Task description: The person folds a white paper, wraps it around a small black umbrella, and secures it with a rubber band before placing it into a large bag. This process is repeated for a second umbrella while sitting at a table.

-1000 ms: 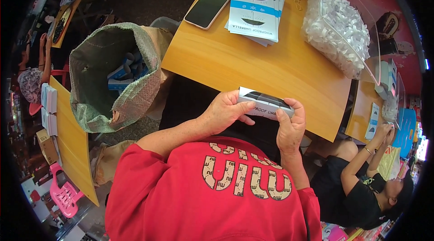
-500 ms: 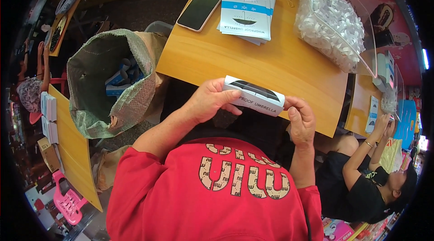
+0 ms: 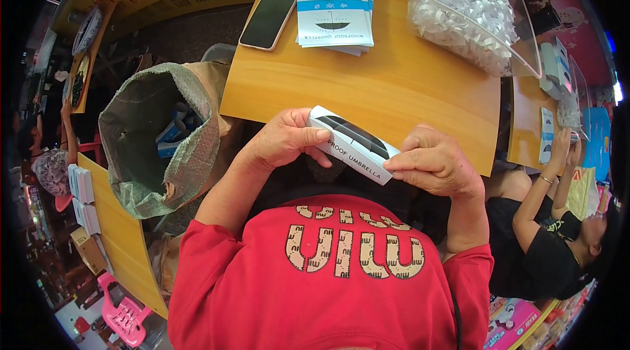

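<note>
Between my hands, a white printed card sleeve (image 3: 354, 146) with a black umbrella picture is curved into a tube shape. It slants down to the right, just off the table's near edge. My left hand (image 3: 289, 138) pinches its left end, thumb on the front and fingers behind. At the lower right end, my right hand (image 3: 436, 161) grips the sleeve between thumb and fingertips. Beyond them, a stack of flat umbrella cards (image 3: 335, 12) with a blue band lies on the wooden table (image 3: 394, 91).
A dark-screened phone (image 3: 269, 17) lies left of the stack. A clear plastic bin (image 3: 462, 12) of white curled strips stands at the far right. Left of the table, an open woven sack (image 3: 157, 140) holds blue-and-white rolled pieces. Another person (image 3: 545, 225) works at the right.
The sleeve has tilted further, its right end now lower. My right hand has turned and come over that end, its fingertips pinching it. The view has shifted slightly.
</note>
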Action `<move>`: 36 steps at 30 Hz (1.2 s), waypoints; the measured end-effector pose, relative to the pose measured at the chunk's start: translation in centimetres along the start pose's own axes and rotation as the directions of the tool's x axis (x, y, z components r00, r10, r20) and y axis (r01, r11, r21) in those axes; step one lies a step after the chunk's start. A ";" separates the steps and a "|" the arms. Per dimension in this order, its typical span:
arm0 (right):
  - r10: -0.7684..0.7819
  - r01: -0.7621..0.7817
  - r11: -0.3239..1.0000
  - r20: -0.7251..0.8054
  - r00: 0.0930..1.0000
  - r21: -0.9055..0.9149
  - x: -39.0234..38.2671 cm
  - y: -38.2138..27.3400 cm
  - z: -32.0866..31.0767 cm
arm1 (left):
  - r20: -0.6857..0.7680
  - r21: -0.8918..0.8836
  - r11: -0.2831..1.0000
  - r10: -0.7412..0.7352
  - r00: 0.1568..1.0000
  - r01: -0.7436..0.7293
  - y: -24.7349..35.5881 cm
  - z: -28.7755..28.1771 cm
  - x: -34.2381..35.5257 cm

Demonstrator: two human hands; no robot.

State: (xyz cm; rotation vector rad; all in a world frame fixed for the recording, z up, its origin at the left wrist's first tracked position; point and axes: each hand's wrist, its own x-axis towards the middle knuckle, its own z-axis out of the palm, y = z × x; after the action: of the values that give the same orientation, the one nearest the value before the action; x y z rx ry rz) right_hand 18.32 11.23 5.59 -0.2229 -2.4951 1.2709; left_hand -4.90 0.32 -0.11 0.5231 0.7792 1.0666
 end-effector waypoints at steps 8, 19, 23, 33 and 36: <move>-0.096 0.098 0.995 0.064 0.993 -0.028 0.9 -0.9 0.5 | -0.006 -0.002 1.000 0.001 1.000 -0.001 0.0 0.0 0.4; -0.021 0.029 0.990 0.060 0.998 -0.138 2.1 -1.2 1.1 | 0.075 0.024 0.994 -0.104 0.992 0.103 0.2 0.0 0.3; -0.049 0.044 0.984 -0.022 0.999 -0.172 3.4 0.2 1.6 | 0.129 0.059 0.984 -0.173 0.976 0.166 0.0 1.2 0.9; 0.311 -0.262 0.950 -0.538 0.783 0.169 1.0 2.5 0.9 | -0.091 -0.054 0.998 0.030 0.995 -0.035 -0.5 1.1 0.8; 0.517 -0.210 0.796 -0.456 0.724 0.568 -1.0 2.4 2.7 | -0.191 -0.103 0.984 0.121 0.974 -0.142 -0.9 0.8 1.3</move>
State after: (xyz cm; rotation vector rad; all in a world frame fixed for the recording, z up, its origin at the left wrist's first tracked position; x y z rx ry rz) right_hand 18.30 10.33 1.98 -0.8962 -1.5716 1.6195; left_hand -3.49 1.12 -0.64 0.3845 0.8470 1.2892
